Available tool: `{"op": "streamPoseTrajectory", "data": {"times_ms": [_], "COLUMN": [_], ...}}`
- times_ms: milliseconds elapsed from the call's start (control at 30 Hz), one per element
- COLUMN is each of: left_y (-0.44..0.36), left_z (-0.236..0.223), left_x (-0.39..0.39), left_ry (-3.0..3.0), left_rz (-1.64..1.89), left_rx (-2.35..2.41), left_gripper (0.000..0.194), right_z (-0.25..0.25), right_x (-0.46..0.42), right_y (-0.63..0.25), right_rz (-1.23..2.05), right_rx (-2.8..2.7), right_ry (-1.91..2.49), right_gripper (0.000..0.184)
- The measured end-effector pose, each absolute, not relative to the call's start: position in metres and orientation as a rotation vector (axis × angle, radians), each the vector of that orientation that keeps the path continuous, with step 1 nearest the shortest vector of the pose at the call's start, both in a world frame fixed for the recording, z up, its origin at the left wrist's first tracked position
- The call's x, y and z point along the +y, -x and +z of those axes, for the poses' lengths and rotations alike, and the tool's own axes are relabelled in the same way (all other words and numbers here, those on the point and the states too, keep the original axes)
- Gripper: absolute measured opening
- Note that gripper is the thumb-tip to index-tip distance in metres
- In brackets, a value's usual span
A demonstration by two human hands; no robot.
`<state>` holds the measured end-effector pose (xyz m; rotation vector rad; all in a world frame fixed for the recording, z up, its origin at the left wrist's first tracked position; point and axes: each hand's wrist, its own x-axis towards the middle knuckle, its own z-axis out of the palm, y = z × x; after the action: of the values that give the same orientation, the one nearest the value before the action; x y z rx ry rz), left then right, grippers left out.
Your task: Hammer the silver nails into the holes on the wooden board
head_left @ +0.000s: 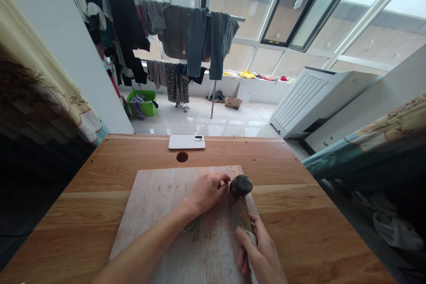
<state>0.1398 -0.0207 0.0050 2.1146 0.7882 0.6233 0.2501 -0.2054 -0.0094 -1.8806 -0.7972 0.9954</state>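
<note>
My right hand (261, 253) is wrapped round the wooden handle of a hammer (242, 195), whose dark head rests low over a pale wooden board (159, 213). My left hand (208, 191) pinches something small, hidden by the fingers, upright on the board just left of the hammer head. Several loose nails (194, 226) lie on the board under my left forearm. A row of small holes dots the board to the left.
The board lies on a wooden table (100, 195) with a round hole. A white phone (187, 141) lies face down at the far edge. Beyond stand a rack of hanging clothes (166, 35), a green basket (143, 102) and a white unit (316, 97).
</note>
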Motion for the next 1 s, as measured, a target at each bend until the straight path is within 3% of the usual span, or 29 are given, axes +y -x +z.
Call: {"op": "streamPoseTrajectory", "data": {"times_ms": [133, 300, 467, 1000], "left_y": [-0.139, -0.139, -0.14, -0.14], "left_z": [0.004, -0.001, 0.0, -0.003], "left_x": [-0.02, -0.02, -0.019, -0.018], "left_ry": [-2.095, -2.095, -2.072, -2.068], "left_rz": [0.643, 0.677, 0.67, 0.694], "left_rx": [0.782, 0.754, 0.772, 0.812], "left_gripper": [0.017, 0.018, 0.02, 0.009], "right_z": [0.001, 0.014, 0.015, 0.01], "right_x": [-0.194, -0.179, -0.166, -0.167], "right_y": [-0.264, -0.27, -0.271, -0.267], "right_rz": [1.083, 1.086, 1.118, 1.098], "right_rx": [-0.754, -0.789, -0.822, -0.779], "right_ry": [1.799, 1.764, 1.734, 1.659], "right_gripper": [0.06, 0.047, 0.056, 0.055]}}
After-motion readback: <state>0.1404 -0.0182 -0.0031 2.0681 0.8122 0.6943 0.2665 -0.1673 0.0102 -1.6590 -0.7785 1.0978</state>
